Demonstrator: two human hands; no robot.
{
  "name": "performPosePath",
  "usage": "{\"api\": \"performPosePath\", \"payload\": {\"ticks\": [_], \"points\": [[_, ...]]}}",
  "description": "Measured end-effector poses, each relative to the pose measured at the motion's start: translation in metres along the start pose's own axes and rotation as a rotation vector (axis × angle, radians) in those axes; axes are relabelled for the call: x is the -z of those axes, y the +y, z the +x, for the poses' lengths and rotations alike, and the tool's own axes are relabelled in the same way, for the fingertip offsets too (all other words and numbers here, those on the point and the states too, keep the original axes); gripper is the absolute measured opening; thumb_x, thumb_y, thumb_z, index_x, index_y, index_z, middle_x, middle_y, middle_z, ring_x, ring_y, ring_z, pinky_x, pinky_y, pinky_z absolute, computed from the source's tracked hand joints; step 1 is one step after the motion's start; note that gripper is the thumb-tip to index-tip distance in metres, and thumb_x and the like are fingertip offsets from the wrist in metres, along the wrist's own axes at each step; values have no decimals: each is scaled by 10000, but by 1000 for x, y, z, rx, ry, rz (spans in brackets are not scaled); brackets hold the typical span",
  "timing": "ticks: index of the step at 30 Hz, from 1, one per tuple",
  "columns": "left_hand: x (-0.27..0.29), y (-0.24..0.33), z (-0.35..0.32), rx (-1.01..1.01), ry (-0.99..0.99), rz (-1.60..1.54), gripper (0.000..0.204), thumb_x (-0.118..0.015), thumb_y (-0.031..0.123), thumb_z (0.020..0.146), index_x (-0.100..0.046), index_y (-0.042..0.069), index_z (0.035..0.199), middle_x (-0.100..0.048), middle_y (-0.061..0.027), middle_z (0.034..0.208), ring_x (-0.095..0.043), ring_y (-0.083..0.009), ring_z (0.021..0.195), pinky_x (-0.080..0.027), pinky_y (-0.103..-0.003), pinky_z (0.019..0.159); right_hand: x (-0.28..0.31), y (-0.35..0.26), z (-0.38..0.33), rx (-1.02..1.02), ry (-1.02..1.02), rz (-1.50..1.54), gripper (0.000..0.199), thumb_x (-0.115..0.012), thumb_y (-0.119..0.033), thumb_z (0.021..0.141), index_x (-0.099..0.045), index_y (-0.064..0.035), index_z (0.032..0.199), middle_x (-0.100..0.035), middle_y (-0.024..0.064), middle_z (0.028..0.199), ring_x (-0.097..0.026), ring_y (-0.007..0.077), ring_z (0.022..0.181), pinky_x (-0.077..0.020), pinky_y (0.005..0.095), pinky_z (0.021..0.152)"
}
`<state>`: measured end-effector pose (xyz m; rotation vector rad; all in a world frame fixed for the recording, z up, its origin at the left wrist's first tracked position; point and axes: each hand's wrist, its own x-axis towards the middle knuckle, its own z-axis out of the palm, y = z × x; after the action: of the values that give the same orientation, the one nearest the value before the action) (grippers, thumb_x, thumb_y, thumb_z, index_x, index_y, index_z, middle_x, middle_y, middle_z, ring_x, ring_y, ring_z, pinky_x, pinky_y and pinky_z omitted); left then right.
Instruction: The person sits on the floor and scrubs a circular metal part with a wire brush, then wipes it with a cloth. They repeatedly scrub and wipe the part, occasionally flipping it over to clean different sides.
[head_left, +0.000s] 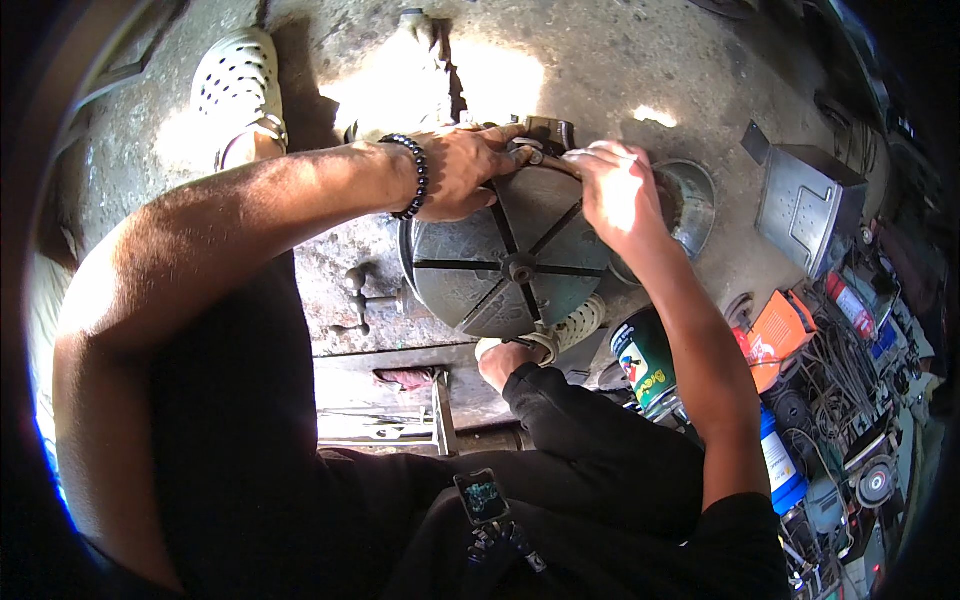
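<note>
A round grey metal disc [470,270] with radial slots and a central hub [518,267] lies flat on a stained work surface. My left hand [462,170], a dark bead bracelet on its wrist, rests on the disc's far rim and touches a brownish tool handle [545,158] there. My right hand [615,190] is closed around that same handle at the disc's top right edge. The tool's tip is hidden by my fingers.
A T-shaped metal handle [357,298] lies left of the disc. A steel bowl [695,205] and grey metal box [805,205] sit to the right. A green tin [645,365], an orange case [778,335] and cluttered tools fill the lower right. White perforated clogs [238,85] show.
</note>
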<state>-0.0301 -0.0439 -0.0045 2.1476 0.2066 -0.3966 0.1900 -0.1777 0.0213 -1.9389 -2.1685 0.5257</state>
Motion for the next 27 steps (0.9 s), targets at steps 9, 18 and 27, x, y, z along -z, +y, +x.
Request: {"api": "performPosePath", "payload": {"ticks": [9,18,27], "points": [[2,3,-8,25,40,-13,631,-673,161,902,-445,24,1474,-334,-215,1581,-504,-360,1339,-431,-417,1155,3,-11,13,66,-52,-18,237,-644,16,745,-753,-56,943,-750,96,933,-691,253,971,-481,421,934],[3,9,-3,43,-27,1,634,-655,214,926,-425,45,1492,-328,-202,1588,-472,-367,1372,-441,-438,1148,-6,-2,14,94,-82,31,231,-629,-15,770,-749,-67,960,-752,79,921,-702,237,960,-465,409,972],[11,6,-10,39,-28,-24,618,-651,181,927,-432,47,1489,-293,-202,1603,-476,-357,1368,-433,-448,1155,-7,-11,16,191,-17,-15,252,-637,-12,759,-742,-75,979,-753,81,947,-706,233,954,-459,425,993]]}}
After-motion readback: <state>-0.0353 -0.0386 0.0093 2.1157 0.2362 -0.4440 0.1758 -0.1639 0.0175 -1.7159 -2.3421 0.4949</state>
